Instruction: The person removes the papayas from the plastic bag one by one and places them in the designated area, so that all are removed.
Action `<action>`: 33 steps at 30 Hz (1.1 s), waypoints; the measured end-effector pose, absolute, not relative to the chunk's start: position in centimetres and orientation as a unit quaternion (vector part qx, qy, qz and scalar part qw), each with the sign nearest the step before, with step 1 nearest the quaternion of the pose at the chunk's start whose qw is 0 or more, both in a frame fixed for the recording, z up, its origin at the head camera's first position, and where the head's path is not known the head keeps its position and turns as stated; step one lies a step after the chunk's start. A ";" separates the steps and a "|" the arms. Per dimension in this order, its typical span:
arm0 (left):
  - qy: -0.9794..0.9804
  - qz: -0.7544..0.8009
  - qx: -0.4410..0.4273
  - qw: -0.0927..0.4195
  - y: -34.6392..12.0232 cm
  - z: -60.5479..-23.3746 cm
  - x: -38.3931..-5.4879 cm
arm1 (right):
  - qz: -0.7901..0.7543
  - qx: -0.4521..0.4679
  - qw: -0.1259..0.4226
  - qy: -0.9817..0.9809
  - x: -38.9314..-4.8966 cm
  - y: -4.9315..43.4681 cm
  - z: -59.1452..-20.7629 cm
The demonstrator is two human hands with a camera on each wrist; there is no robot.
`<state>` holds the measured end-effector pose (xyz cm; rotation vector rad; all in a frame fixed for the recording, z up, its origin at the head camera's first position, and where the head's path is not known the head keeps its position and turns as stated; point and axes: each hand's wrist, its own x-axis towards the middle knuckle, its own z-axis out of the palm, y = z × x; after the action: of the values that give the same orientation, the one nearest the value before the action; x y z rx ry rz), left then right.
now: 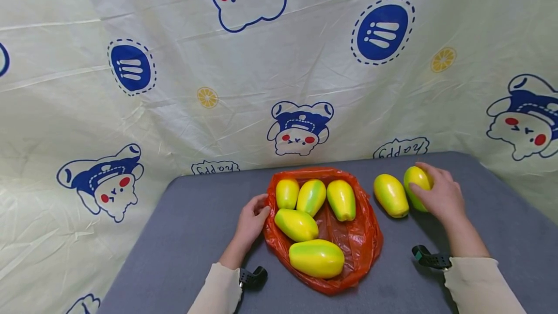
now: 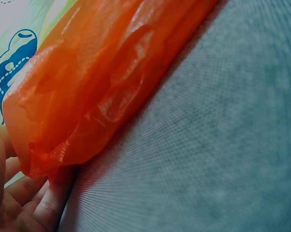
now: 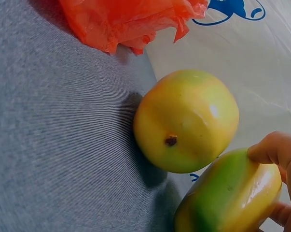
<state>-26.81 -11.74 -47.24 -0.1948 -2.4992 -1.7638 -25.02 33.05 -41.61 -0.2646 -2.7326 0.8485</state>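
An open red plastic bag (image 1: 366, 251) lies on the table with several yellow-green papayas, one of them a large papaya (image 1: 316, 259) at its near side. At the bag's left rim, my left hand (image 1: 253, 219) pinches the plastic; the left wrist view shows its fingers around the bag's edge (image 2: 77, 116). Right of the bag, my right hand (image 1: 442, 195) grips a papaya (image 1: 414, 185) between thumb and fingers. That papaya (image 3: 227, 198) looks tilted in the right wrist view. Just left of it lies another papaya (image 1: 390, 195), its stem end (image 3: 186, 121) facing the right wrist camera.
The grey table (image 1: 192, 236) reaches back to a pale printed sheet (image 1: 244, 71) hanging behind it. A dark wrist device (image 1: 254, 277) sits on the left wrist and another dark device (image 1: 430, 258) on the right.
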 end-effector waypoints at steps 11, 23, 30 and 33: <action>-0.814 -0.576 -0.061 0.035 -11.7 -47.2 -26.6 | 0.287 -0.092 0.128 -0.945 -25.1 33.1 -42.1; -0.813 -0.578 -0.061 0.034 -11.8 -47.1 -26.6 | 0.288 -0.082 0.141 -0.944 -25.3 33.4 -42.8; -0.815 -0.575 -0.059 0.034 -11.7 -47.2 -26.7 | 0.297 -0.072 0.144 -0.941 -25.4 33.6 -43.2; -0.816 -0.574 -0.059 0.035 -11.7 -47.2 -26.7 | 0.296 -0.071 0.147 -0.941 -25.4 33.7 -43.3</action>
<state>-26.68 -11.72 -47.20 -0.1820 -2.5078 -1.7650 -25.40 33.66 -43.26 -0.2042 -2.7090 0.8523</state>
